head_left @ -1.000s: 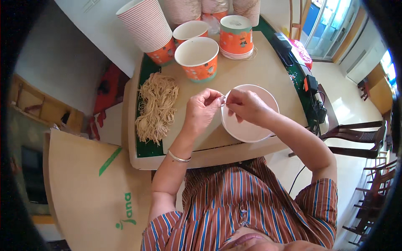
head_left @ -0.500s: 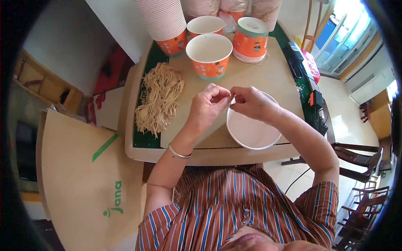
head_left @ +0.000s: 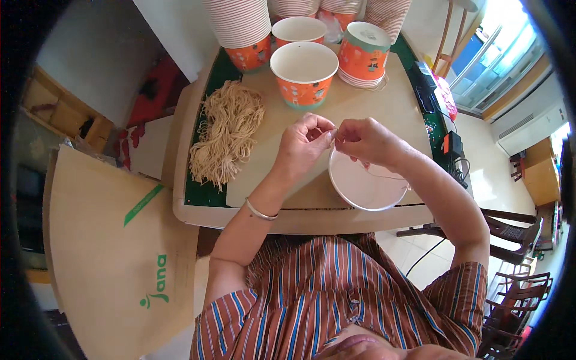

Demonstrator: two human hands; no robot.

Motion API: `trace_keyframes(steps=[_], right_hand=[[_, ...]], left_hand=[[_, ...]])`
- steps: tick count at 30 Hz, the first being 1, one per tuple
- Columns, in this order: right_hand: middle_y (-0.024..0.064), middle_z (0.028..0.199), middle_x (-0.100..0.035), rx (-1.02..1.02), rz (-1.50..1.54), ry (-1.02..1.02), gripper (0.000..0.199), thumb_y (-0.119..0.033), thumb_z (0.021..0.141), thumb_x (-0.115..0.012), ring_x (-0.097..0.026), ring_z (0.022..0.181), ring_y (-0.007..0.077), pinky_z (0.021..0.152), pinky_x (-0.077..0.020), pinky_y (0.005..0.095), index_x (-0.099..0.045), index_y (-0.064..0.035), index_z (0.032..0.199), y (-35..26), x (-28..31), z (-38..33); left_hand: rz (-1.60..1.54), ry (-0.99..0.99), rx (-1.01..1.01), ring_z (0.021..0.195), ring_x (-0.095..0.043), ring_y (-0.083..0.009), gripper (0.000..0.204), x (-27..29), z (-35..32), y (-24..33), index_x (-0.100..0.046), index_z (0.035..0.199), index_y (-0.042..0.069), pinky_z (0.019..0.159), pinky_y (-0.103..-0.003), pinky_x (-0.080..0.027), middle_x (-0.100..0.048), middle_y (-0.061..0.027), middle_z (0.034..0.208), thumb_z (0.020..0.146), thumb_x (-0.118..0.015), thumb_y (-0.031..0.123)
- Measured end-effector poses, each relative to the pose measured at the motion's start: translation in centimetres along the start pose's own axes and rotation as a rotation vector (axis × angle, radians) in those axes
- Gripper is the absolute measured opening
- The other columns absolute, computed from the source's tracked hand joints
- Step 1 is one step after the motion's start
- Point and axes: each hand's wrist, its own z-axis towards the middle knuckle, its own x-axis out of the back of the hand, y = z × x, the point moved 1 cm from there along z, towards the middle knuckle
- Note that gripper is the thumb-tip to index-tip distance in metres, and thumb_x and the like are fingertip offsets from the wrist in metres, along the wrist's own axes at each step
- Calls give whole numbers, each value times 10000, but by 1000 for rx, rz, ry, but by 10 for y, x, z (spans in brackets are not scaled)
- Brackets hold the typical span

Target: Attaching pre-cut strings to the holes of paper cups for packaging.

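Note:
My left hand [head_left: 305, 144] and my right hand [head_left: 372, 143] meet fingertip to fingertip above the near middle of the table, both pinched. A thin pale string [head_left: 387, 177] trails from beneath my right hand across the mouth of a white tub [head_left: 367, 191]; its end between the fingertips is too small to make out clearly. Left of my hands lies a loose bundle of beige strings [head_left: 227, 132]. Straight ahead stands an open orange paper bucket [head_left: 304, 90] with a white inside and a green base.
Behind it is another open paper bucket [head_left: 298, 42]. At the back left rises a tall stack of buckets [head_left: 240, 24], and upside-down buckets [head_left: 363, 60] stand at the right. Black adapters [head_left: 454, 144] line the right edge; a large cardboard box [head_left: 102, 240] stands at the left.
My fingertips stay together, with the right hand turned slightly and its lower fingers now showing. The string over the white tub has come into clearer sight. The whole view has shifted a little.

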Motion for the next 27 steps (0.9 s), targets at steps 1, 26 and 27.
trace_keyframes(steps=[1,26,27], right_hand=[[63,772,-658,41,-65,-5,206,-229,899,-637,-631,630,146,544,-526,319,-674,-43,979,0,1,0],[171,799,-654,206,-529,171,183,-100,796,-641,-654,785,374,718,-514,462,-603,-27,959,-26,-7,6],[171,799,-654,207,-532,168,183,-100,796,-641,-654,785,374,718,-514,462,-603,-27,959,-26,-7,7]], left_hand=[[-2,-1,-1,772,-606,-51,90,0,0,0,-679,999,30,695,-215,-523,-669,5,875,932,-706,83],[-53,-37,-112,741,-599,-55,104,12,4,3,-695,966,35,690,-227,-510,-644,1,886,879,-741,69],[-27,-43,-141,740,-582,-38,116,12,6,3,-691,992,44,683,-218,-499,-666,18,873,890,-741,68]])
